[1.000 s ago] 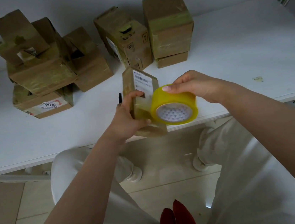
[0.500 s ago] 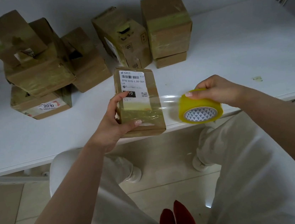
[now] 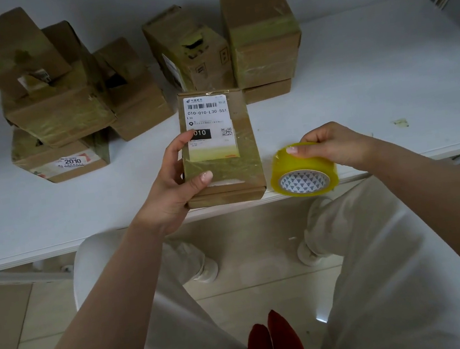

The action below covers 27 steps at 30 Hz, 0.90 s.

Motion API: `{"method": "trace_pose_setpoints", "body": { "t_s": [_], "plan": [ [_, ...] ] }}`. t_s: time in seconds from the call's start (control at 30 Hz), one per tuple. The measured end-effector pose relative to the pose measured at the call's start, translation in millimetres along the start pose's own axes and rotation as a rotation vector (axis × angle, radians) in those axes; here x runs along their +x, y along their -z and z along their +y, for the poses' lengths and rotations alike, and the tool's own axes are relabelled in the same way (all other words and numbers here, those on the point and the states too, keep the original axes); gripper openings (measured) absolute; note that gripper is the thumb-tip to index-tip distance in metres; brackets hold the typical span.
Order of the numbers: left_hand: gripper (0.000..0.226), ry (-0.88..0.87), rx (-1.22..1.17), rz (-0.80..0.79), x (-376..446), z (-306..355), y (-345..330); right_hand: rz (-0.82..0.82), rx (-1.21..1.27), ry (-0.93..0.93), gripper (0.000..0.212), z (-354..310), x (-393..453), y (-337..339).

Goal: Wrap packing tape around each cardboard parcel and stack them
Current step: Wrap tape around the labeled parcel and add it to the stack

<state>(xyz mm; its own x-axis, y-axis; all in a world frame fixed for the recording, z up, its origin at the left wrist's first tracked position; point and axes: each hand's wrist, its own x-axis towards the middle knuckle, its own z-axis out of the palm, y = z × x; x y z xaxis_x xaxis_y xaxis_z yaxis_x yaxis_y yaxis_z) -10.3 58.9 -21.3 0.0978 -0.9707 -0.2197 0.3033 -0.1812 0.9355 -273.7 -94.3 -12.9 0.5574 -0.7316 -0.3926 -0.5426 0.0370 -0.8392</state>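
Note:
A flat cardboard parcel (image 3: pixel 229 157) with a white shipping label faces up over the table's front edge. My left hand (image 3: pixel 172 184) grips its left side, thumb on top across the taped lower half. To its right, my right hand (image 3: pixel 332 144) holds a yellow roll of packing tape (image 3: pixel 303 169) from above, roll opening facing me. Whether a tape strip still joins roll and parcel cannot be seen.
A white table (image 3: pixel 358 94) carries a pile of taped boxes (image 3: pixel 55 103) at back left and two taller boxes (image 3: pixel 261 37) on a flat one at back centre. A tape scrap (image 3: pixel 400 123) lies at right. Below are a white chair and tiled floor.
The parcel turned from edge-on to label-up in my left hand. My right hand pulled the tape roll away to the right, and the stretched strip seen half a second ago no longer shows.

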Motion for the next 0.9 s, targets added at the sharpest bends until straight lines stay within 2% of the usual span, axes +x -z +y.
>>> {"method": "trace_pose_setpoints", "body": {
  "t_s": [0.17,0.23,0.33,0.5,0.57,0.6,0.73,0.83,0.9],
  "plan": [
    [0.050,0.014,-0.153,0.060,3,-6,-18,-0.001,-0.015,-0.010,0.033,1,2,-1],
    [0.041,0.039,-0.214,0.077,8,-10,-22,-0.011,-0.038,-0.028,0.031,1,3,-2],
    [0.048,0.067,-0.278,0.118,17,-16,-26,0.012,-0.139,-0.071,0.039,5,9,-2],
    [0.058,0.137,-0.152,0.124,28,-29,-32,0.053,-0.401,-0.110,0.044,9,16,-7],
    [0.062,0.141,-0.009,0.111,33,-35,-30,0.061,-0.519,-0.115,0.047,6,17,-11],
    [0.065,0.139,0.141,0.109,35,-37,-29,0.060,-0.574,-0.114,0.049,4,17,-13],
    [0.065,0.142,0.933,0.213,37,-39,-34,0.071,-0.718,-0.103,0.056,-2,20,-24],
    [0.064,-0.081,1.193,0.023,35,-44,-58,0.071,-0.782,-0.097,0.056,-8,20,-28],
    [0.075,-0.120,1.307,-0.144,36,-58,-73,0.078,-0.784,-0.099,0.056,-9,21,-30]
  ]
}}
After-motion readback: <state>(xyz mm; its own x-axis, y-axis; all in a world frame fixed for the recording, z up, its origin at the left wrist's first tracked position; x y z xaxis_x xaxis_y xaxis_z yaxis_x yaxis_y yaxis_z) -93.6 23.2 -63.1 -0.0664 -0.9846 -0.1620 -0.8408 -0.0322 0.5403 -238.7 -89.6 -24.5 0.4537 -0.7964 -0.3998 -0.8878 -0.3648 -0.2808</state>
